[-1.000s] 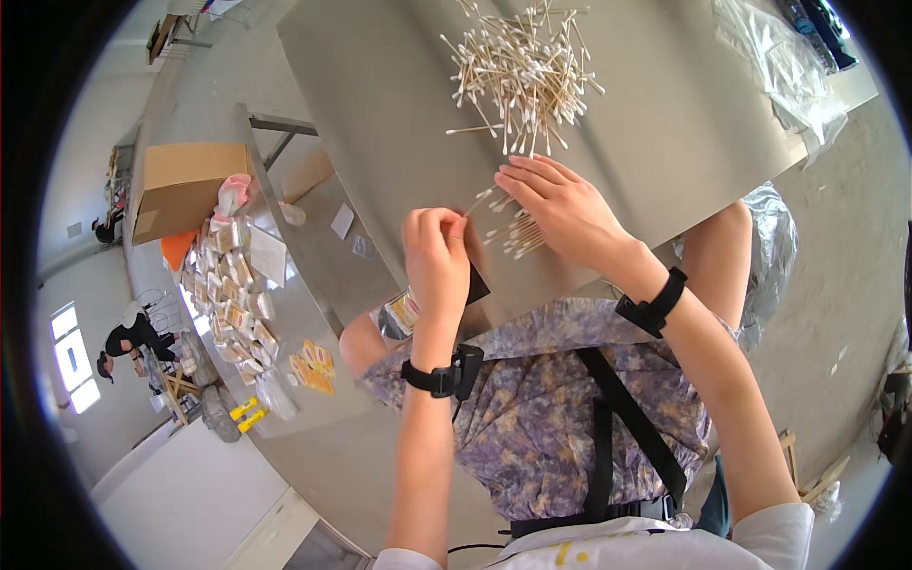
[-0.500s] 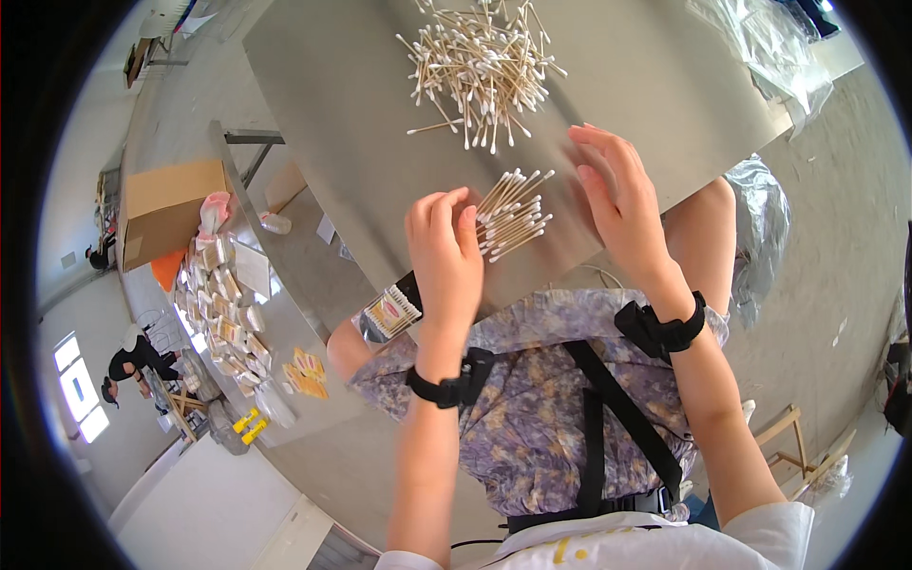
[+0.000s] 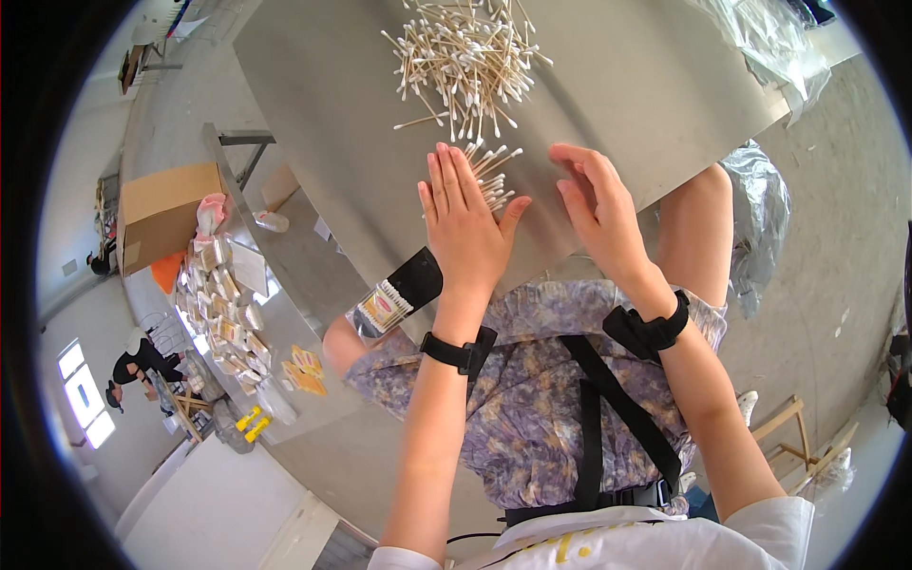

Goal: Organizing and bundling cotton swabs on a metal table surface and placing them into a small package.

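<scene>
My left hand (image 3: 465, 228) lies flat over a small bundle of cotton swabs (image 3: 494, 180), fingers stretched out and thumb apart. It covers much of the bundle; only the swabs' upper and right-hand white tips show. Just right of the bundle, my right hand (image 3: 608, 223) is held with bent fingers and thumb apart, nothing between them. Beyond both hands, a large loose pile of cotton swabs (image 3: 465, 66) with pale wooden sticks rests on the grey table (image 3: 655, 95). A clear pack of swabs (image 3: 385, 306) with a black part lies by my left wrist.
Left of the table, many small packs (image 3: 223, 313) are heaped near a cardboard box (image 3: 171, 209). Clear plastic sheeting (image 3: 760, 47) covers the far right corner. A silvery bag (image 3: 760, 228) hangs at the right. Another person (image 3: 147, 366) bends at the far left.
My left hand has moved from the bundle's left side to lie flat over it, fingers now straightened. The bundle has shifted left and away from me. My right hand has moved slightly left.
</scene>
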`<control>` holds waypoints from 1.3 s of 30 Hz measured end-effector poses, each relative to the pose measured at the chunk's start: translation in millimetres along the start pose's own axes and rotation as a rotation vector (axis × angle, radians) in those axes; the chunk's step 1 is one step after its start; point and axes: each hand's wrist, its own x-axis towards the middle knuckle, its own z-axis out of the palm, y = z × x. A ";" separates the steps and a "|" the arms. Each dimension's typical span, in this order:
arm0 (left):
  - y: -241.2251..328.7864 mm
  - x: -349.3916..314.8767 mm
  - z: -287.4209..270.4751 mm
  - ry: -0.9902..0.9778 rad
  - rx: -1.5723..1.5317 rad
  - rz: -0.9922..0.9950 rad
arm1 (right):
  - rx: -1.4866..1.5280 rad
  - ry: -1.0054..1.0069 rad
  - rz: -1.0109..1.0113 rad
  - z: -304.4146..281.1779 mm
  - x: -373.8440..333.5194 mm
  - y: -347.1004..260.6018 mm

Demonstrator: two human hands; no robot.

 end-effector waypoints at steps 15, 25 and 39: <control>31.2 -38.9 -29.7 -0.085 -0.131 -0.029 | 0.034 0.003 -0.043 18.5 -2.5 10.5; 8.8 -15.2 -11.6 -0.086 -0.049 -0.005 | -0.028 0.027 -0.095 16.9 -1.0 5.4; 40.6 -66.6 -13.2 -0.198 -0.044 -0.081 | 0.078 0.068 -0.081 18.1 -3.9 10.9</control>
